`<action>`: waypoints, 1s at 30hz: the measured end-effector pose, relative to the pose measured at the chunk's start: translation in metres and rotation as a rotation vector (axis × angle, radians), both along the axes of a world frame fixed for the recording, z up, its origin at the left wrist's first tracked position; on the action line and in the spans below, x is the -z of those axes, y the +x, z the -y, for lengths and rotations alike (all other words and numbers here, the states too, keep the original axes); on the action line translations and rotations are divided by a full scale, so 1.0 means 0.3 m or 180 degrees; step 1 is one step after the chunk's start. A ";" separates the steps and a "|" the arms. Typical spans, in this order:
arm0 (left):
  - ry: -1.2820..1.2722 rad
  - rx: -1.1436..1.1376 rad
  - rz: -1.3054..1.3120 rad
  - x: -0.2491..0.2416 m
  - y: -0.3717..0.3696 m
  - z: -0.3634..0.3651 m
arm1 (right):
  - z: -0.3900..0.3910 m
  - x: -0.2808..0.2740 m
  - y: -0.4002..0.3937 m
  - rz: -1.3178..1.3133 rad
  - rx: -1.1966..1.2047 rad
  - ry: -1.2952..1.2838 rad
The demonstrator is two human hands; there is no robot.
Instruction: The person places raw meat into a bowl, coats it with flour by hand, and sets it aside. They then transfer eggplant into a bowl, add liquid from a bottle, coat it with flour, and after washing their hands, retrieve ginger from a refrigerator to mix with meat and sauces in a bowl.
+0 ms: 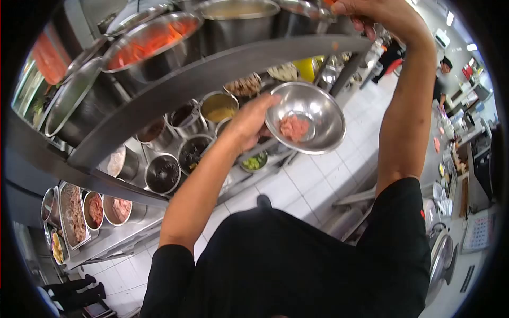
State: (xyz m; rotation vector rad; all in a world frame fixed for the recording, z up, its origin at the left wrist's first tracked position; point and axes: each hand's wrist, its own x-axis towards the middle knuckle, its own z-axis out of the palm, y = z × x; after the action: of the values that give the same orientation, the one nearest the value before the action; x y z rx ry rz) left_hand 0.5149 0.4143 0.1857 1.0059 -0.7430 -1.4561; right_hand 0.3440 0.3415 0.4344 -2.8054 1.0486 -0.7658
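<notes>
A steel shelf [212,71] runs across the top of the view, carrying big steel pots; the one at left [154,40] holds orange-red food, and another [236,16] sits to its right. Below the shelf, on the tabletop [132,228], stand many round tins: one with a yellow-brown sauce [218,107], several with dark contents [163,173], one with green pieces [255,161], and at near left a tray [73,212] and tins of pinkish meat [95,209]. The white tiled floor [313,185] shows to the right of them.

The bowl [306,117], a shiny steel one, is held in mid-air in front of the tins, below the shelf's right end. A small pink lump of mince [293,127] lies in its bottom. The left hand [249,124] grips the bowl at its left rim, fingers [268,100] curled over the edge and the palm beneath, so the bowl sits just right of the hand and touching it.

The right hand [371,13] is raised well above the bowl, at the far right end of the shelf. Its fingers are bent at the rim of a pot [305,8] there; whether they clasp anything cannot be told, as the edge of the view cuts them off.

A person in black [442,79] stands far right by another counter. No writing can be read anywhere.
</notes>
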 end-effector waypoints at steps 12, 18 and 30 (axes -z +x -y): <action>-0.0166 -0.0233 0.0568 0.308 -0.074 0.007 | -0.054 0.497 -0.177 0.0080 -0.0220 0.0188; -0.0383 -0.0192 0.1052 0.266 -0.071 -0.158 | -0.158 0.770 -0.132 -0.1198 -0.0854 -0.0295; 0.0456 -0.1762 0.0271 0.308 0.013 -0.654 | -0.100 1.013 0.587 -0.1149 -0.2665 -0.0209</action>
State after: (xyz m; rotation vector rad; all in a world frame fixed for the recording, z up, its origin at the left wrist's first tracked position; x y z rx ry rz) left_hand 0.5186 0.6104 0.0934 1.2695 -0.3753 -0.9969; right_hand 0.5201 0.3715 0.1304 -3.0588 -0.2025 -0.1990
